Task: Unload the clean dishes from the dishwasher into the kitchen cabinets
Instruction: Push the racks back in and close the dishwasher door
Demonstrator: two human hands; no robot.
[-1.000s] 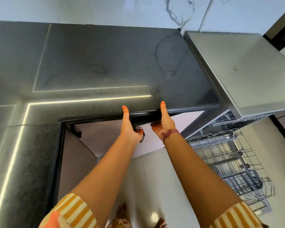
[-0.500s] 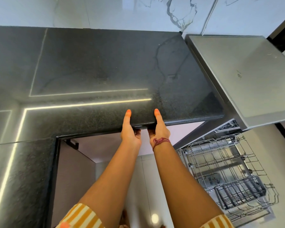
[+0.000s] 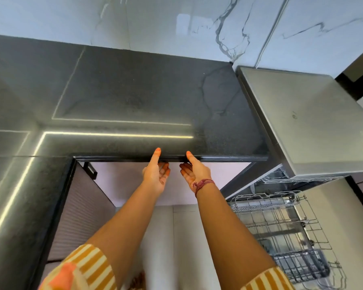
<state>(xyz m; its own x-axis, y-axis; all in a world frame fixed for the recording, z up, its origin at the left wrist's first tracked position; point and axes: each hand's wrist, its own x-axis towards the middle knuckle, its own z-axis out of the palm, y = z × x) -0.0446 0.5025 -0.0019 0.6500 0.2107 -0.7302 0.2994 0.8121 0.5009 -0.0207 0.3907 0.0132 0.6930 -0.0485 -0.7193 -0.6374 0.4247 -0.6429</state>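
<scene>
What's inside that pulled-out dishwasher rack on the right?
The lower rack shows bare wire tines and a dark cutlery basket at its near end; no dishes are visible. The upper rack is mostly hidden under the grey dishwasher top.

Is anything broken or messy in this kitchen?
Nothing looks broken or spilled. The wire dishwasher rack is pulled out and looks empty. Both hands, left hand and right hand, touch the front edge of the dark stone countertop, thumbs on top.
</scene>
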